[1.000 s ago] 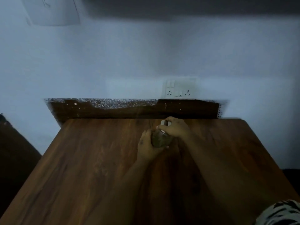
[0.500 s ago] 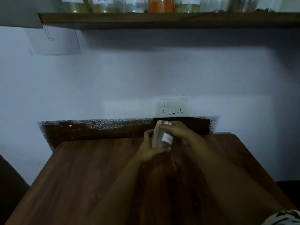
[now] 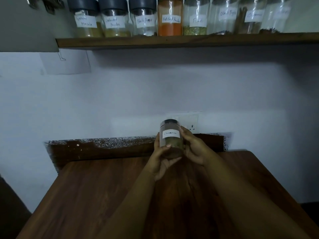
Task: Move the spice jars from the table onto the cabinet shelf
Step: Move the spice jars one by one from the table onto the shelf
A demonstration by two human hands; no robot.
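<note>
A clear spice jar (image 3: 170,138) with a dark lid and a white handwritten label, holding brownish powder, is upright in the air above the far edge of the wooden table (image 3: 89,195). My left hand (image 3: 161,160) cups its base and left side, thumb across the front. My right hand (image 3: 194,147) grips its right side. High above, the wooden cabinet shelf (image 3: 172,41) carries a row of several labelled jars, among them a red chilli powder jar (image 3: 170,18).
A white wall socket plate (image 3: 190,121) sits on the wall just behind the held jar. A dark backsplash strip (image 3: 103,150) runs along the table's far edge. A paper sheet (image 3: 66,62) hangs under the shelf's left end.
Both hands have lifted the jar off the table and turned its label toward me. The view has tilted up, bringing the shelf and its jars fully into sight.
</note>
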